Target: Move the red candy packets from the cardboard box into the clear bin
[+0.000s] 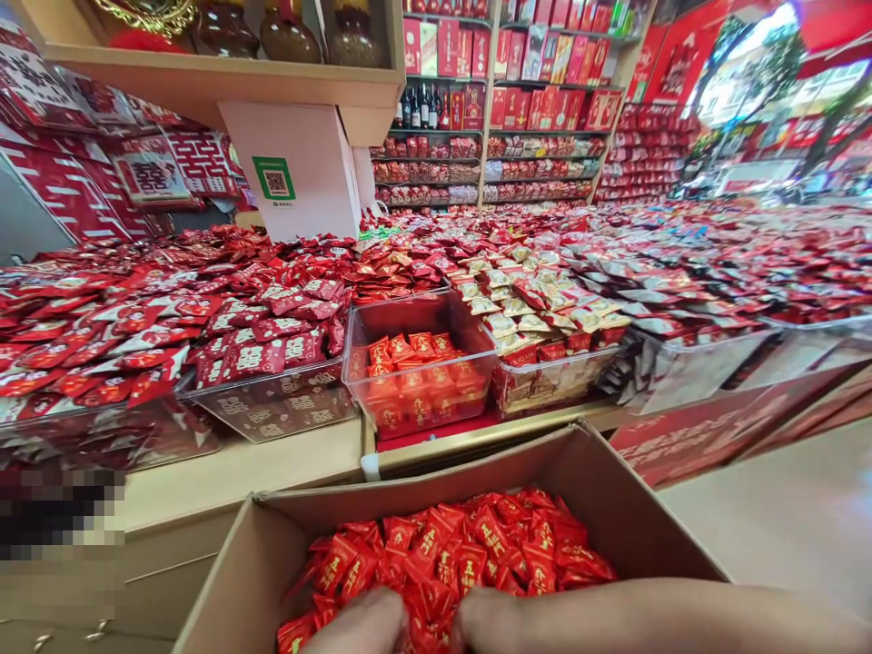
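Note:
A cardboard carton (pixel 654 518) sits at the bottom of the view, filled with red wrapped candies (pixel 470 563) printed in gold. Both hands reach down into these candies close together. My left hand (pixel 371 622) is at the bottom centre, cut off by the frame edge. Just to its right, my right hand (pixel 494 618) enters from the right with its forearm across the carton's near side. Candies and the backs of the hands hide the fingers of both. Beyond the carton stands a clear plastic bin (pixel 422 313), partly filled with orange-red wrapped packets (pixel 415 386).
Bins heaped with dark red packets (pixel 269 341) and gold-and-red packets (pixel 538 300) flank the clear bin. A white box with a QR code (pixel 276 182) stands behind, beneath a wooden shelf (pixel 224 64). Drawers (pixel 163 563) lie left of the carton.

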`<state>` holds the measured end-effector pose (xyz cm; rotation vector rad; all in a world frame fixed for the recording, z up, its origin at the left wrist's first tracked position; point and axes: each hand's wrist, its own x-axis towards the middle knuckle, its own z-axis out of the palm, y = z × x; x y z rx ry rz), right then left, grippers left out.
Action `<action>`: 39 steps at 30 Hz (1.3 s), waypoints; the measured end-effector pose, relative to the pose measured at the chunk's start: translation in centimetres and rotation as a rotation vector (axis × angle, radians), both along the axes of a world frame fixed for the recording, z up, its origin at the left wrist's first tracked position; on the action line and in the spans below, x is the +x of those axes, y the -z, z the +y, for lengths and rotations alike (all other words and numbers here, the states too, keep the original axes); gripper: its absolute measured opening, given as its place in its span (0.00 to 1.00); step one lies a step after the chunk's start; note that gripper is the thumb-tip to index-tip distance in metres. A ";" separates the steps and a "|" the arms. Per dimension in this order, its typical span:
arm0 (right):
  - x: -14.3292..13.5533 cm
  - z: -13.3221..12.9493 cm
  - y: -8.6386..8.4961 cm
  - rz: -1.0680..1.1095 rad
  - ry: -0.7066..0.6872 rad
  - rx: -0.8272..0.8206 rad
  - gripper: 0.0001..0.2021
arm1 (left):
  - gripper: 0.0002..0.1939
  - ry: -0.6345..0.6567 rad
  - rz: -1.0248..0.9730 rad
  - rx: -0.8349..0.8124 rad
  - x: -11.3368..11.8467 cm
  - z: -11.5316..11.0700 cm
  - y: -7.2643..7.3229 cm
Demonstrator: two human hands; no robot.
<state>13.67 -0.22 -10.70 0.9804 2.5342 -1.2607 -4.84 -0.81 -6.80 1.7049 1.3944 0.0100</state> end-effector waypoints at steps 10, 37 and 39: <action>1.3 6.0 -8.2 0.574 0.615 -0.359 0.16 | 0.15 -0.138 -0.553 -0.136 2.5 2.3 -6.7; 2.2 4.2 -12.5 0.922 0.597 -0.648 0.16 | 0.21 -0.466 -0.838 -0.080 2.0 2.0 -10.6; 1.9 4.1 -12.1 0.836 0.647 -0.642 0.18 | 0.25 -0.476 -0.766 0.012 2.2 1.9 -10.6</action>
